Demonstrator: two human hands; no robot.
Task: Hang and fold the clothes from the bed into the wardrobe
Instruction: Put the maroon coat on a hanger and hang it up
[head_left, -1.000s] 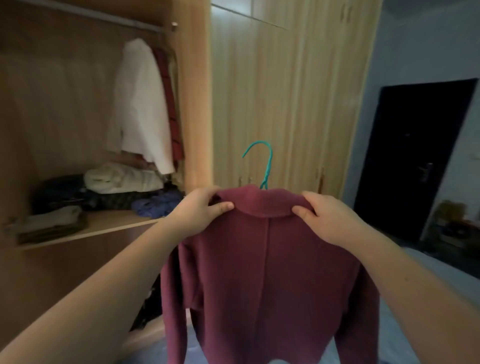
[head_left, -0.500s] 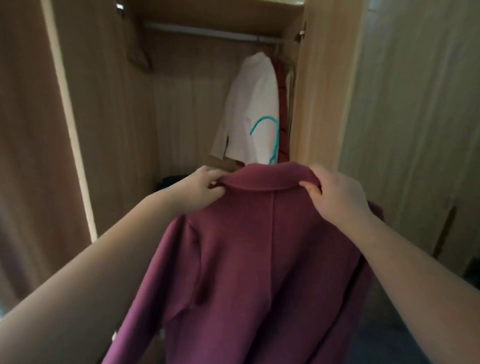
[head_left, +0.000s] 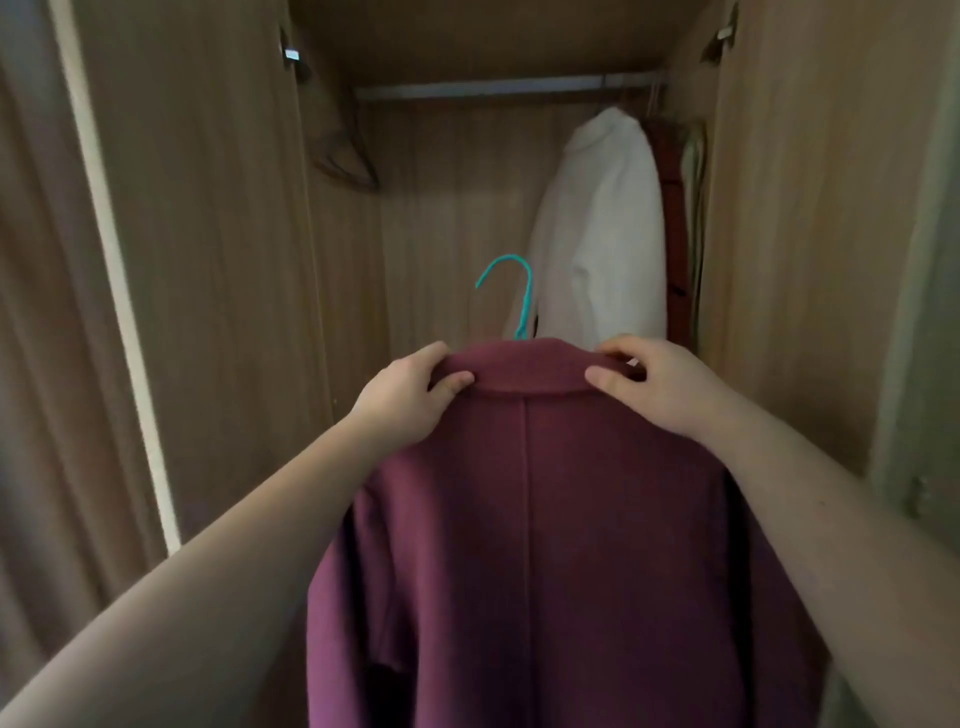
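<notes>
Left hand (head_left: 410, 395), right hand (head_left: 660, 387), gripping maroon coat (head_left: 545, 545) collar, teal hanger (head_left: 524, 296)

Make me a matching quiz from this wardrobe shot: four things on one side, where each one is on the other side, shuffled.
1 maroon coat
2 teal hook
3 white garment
4 rail

A across the wardrobe top
B hanging toward the rail's right
C gripped at its collar by left hand and right hand
D poking up above the collar

Pairs: 1-C, 2-D, 3-B, 4-A
</notes>
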